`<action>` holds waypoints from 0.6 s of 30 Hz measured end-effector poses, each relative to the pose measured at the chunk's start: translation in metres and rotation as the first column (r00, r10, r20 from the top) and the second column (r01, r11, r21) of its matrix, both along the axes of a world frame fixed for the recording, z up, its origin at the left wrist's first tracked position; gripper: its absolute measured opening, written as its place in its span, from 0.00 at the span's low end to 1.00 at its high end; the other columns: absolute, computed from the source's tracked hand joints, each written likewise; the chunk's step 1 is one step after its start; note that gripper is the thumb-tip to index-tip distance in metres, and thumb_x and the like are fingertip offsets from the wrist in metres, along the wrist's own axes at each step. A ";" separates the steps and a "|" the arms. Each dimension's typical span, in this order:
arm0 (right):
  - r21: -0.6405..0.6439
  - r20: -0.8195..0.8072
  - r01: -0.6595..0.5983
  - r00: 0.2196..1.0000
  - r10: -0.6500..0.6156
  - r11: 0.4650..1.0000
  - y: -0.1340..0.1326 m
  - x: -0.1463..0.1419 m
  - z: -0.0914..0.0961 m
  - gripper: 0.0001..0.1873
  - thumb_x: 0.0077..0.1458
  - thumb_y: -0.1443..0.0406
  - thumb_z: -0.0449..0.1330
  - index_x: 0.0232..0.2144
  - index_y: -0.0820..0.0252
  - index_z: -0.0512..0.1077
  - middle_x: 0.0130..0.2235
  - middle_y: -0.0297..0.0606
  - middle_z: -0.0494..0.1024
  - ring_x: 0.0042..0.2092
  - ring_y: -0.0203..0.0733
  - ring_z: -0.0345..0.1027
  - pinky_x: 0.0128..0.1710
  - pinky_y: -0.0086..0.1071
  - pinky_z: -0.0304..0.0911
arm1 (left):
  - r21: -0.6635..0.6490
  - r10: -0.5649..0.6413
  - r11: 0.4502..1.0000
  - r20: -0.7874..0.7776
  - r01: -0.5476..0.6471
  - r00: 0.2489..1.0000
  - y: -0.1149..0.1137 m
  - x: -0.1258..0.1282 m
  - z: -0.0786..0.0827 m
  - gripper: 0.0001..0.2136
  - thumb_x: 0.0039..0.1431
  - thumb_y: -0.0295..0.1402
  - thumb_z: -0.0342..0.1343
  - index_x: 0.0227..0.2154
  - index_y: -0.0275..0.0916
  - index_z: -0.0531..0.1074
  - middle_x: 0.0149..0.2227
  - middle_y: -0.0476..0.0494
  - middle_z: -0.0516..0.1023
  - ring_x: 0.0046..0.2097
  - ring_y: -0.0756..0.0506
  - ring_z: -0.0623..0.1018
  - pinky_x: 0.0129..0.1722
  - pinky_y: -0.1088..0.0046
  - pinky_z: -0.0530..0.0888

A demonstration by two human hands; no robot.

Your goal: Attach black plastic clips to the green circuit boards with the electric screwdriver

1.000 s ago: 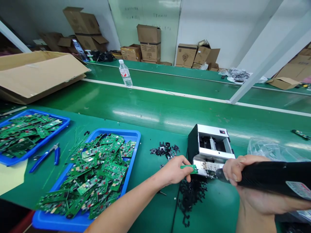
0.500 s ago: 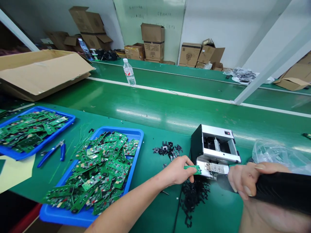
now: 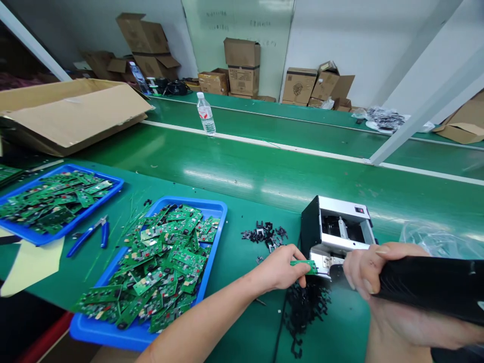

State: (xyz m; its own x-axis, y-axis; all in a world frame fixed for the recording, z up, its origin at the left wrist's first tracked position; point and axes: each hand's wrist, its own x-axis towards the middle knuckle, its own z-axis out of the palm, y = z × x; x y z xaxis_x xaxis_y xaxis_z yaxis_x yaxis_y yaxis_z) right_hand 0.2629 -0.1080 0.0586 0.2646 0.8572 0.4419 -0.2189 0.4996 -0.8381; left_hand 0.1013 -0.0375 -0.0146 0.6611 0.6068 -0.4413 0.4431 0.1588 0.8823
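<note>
crowding an edge of the machine (image 3: pixel 343 242), little room between hands (image 3: pixel 280 268)

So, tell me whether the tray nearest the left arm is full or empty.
Well filled, not empty: boards lie heaped across the tray, though bare blue shows near its edges.

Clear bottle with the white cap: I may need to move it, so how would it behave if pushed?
The bottle stands upright and looks tall for its base, so it may tip if pushed high. Its rounded sides suggest it could then roll.
</note>
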 end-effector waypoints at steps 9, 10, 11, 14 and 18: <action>0.037 0.087 -0.221 0.972 0.218 0.974 0.008 -0.004 0.009 0.21 0.59 0.48 0.51 0.41 0.52 0.77 0.18 0.33 0.71 0.17 0.39 0.62 0.17 0.32 0.57 | 0.017 0.002 1.000 0.001 -0.002 1.000 0.000 0.000 0.002 0.13 0.58 0.38 0.53 0.43 0.36 0.70 0.27 0.49 0.80 0.24 0.52 0.66 0.27 0.77 0.61; 0.041 0.095 -0.235 0.968 0.231 0.971 0.009 -0.005 0.011 0.19 0.60 0.51 0.52 0.41 0.52 0.77 0.18 0.33 0.71 0.16 0.39 0.61 0.16 0.32 0.57 | 0.018 0.003 1.000 0.000 -0.003 1.000 0.000 0.000 0.003 0.13 0.58 0.38 0.53 0.43 0.35 0.70 0.27 0.49 0.80 0.24 0.52 0.66 0.27 0.77 0.61; 0.046 0.102 -0.241 0.967 0.235 0.970 0.010 -0.006 0.013 0.18 0.59 0.51 0.53 0.41 0.51 0.77 0.17 0.33 0.71 0.15 0.39 0.61 0.16 0.32 0.57 | 0.020 0.004 1.000 0.000 -0.004 1.000 0.000 0.000 0.003 0.13 0.58 0.38 0.53 0.43 0.35 0.70 0.26 0.49 0.80 0.24 0.52 0.66 0.27 0.77 0.61; 0.060 0.116 -0.250 0.963 0.242 0.966 0.014 -0.007 0.016 0.20 0.59 0.49 0.53 0.42 0.51 0.78 0.17 0.33 0.71 0.15 0.39 0.61 0.15 0.32 0.57 | 0.024 0.009 1.000 -0.001 -0.009 1.000 0.000 0.000 0.005 0.13 0.58 0.38 0.53 0.42 0.36 0.70 0.26 0.49 0.80 0.24 0.52 0.66 0.27 0.77 0.61; 0.089 0.129 -0.237 0.966 0.225 0.967 0.014 -0.007 0.013 0.21 0.57 0.48 0.54 0.44 0.50 0.77 0.18 0.31 0.71 0.15 0.38 0.61 0.16 0.32 0.57 | 0.035 0.021 0.999 0.006 -0.021 1.000 0.000 0.000 0.005 0.12 0.57 0.38 0.54 0.40 0.37 0.70 0.25 0.51 0.80 0.24 0.52 0.65 0.28 0.77 0.62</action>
